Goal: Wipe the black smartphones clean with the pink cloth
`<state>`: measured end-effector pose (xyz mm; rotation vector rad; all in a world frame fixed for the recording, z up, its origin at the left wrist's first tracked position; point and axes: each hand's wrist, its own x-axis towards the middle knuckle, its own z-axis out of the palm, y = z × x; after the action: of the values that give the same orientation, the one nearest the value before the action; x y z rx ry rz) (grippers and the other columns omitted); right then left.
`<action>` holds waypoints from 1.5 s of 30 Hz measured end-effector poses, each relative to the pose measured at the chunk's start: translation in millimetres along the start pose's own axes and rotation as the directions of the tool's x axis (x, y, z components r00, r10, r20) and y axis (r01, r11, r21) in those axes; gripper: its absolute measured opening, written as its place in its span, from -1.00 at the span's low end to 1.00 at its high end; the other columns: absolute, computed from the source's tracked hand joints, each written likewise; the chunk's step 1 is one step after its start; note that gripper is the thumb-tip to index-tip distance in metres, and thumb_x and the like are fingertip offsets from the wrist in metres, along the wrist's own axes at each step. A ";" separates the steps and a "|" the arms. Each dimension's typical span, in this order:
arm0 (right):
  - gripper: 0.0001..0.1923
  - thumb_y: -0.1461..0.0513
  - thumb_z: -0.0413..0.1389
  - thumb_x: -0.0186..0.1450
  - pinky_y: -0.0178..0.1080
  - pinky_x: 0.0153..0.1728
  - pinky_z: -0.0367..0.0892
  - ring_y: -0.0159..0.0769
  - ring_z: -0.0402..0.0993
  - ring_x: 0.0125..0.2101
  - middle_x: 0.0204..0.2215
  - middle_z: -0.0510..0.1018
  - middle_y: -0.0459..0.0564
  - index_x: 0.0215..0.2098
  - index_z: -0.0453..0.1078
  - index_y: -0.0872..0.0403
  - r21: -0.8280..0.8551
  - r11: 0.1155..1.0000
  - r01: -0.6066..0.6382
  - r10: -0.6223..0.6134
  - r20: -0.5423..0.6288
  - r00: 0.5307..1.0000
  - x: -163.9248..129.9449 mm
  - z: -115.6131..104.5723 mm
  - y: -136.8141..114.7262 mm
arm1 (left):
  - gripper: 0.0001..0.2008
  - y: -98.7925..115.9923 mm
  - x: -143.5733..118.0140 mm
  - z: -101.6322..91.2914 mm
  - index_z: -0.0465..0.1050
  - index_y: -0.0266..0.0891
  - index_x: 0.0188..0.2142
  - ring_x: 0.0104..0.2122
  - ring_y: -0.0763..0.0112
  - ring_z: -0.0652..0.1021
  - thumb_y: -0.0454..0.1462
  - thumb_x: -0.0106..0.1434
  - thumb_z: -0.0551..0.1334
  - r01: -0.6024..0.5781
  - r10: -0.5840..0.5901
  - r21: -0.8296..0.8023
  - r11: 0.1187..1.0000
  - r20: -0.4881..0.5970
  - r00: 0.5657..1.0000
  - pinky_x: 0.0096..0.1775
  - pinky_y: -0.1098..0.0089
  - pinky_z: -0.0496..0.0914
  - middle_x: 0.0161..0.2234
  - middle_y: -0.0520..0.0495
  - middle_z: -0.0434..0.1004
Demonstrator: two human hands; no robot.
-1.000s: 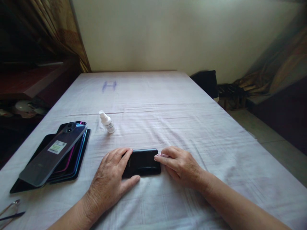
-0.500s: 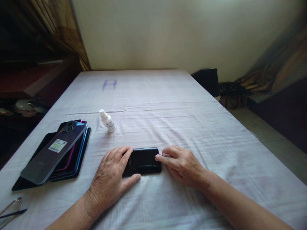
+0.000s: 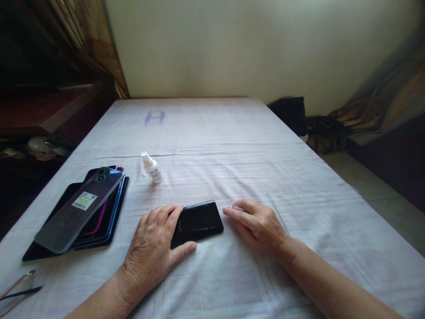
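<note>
Phone lies newly askew beneath our left hand, whose fingers and thumb clasp one end. Our right hand, pinching a pink scrap, has just drawn clear of the other end, so only our left steadies it.

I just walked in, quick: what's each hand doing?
Left hand: spread over one end of the black phone, holding it.
Right hand: closed on something pink.

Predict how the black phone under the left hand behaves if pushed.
The black phone, a flat slab, is probably stiff and unlikely to tip. Its shiny surface may be slippery, but the left hand likely steadies it.
</note>
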<state>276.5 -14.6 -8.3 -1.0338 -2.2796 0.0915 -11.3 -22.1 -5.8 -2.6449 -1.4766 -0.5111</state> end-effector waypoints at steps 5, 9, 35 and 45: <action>-0.64 0.40 0.02 0.33 -0.29 -0.29 0.48 -0.30 0.55 -0.31 -0.28 0.59 0.01 0.02 0.45 0.01 0.059 0.993 -0.100 0.103 -0.055 0.993 1.4 2.2 -2.9 | -0.37 5.2 -6.8 -7.5 0.32 -0.25 0.15 -0.04 -0.02 0.50 0.02 0.20 0.31 -0.002 0.001 0.019 1.000 0.025 1.000 -0.04 0.10 0.38 0.01 -0.25 0.50; -0.69 0.40 0.03 0.34 -0.31 -0.29 0.48 -0.32 0.56 -0.31 -0.29 0.60 0.00 -0.04 0.48 0.01 0.124 0.977 -0.173 0.184 -0.085 0.979 7.8 0.0 -9.5 | -0.34 6.7 -19.4 -13.5 0.26 -0.21 0.22 -0.01 0.04 0.50 -0.01 0.21 0.31 -0.040 0.042 -0.055 0.998 0.038 0.998 0.01 0.15 0.41 0.04 -0.21 0.49; -0.68 0.42 0.07 0.30 -0.23 -0.22 0.35 -0.20 0.45 -0.24 -0.23 0.57 0.05 -0.09 0.54 0.04 -0.288 0.926 -0.244 0.249 -0.019 0.968 33.5 32.2 -44.5 | -0.48 -40.0 -32.0 -8.5 0.33 -0.09 0.24 0.18 0.09 0.42 -0.07 0.33 0.27 -0.385 0.416 -0.296 0.874 0.047 0.908 0.12 0.12 0.39 0.21 -0.09 0.43; -0.69 0.41 0.07 0.30 -0.22 -0.22 0.34 -0.19 0.45 -0.24 -0.23 0.58 0.04 -0.10 0.55 0.04 -0.281 0.930 -0.236 0.244 -0.006 0.970 37.2 34.6 -47.6 | -0.48 -39.6 -32.3 -10.7 0.30 -0.11 0.25 0.20 0.09 0.39 -0.09 0.34 0.25 -0.390 0.424 -0.287 0.875 0.065 0.903 0.12 0.09 0.38 0.22 -0.10 0.41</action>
<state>207.1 -15.0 -2.4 -1.4660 -2.2241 -0.1215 -62.8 -29.5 -10.1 -3.1339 -0.8683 -0.5415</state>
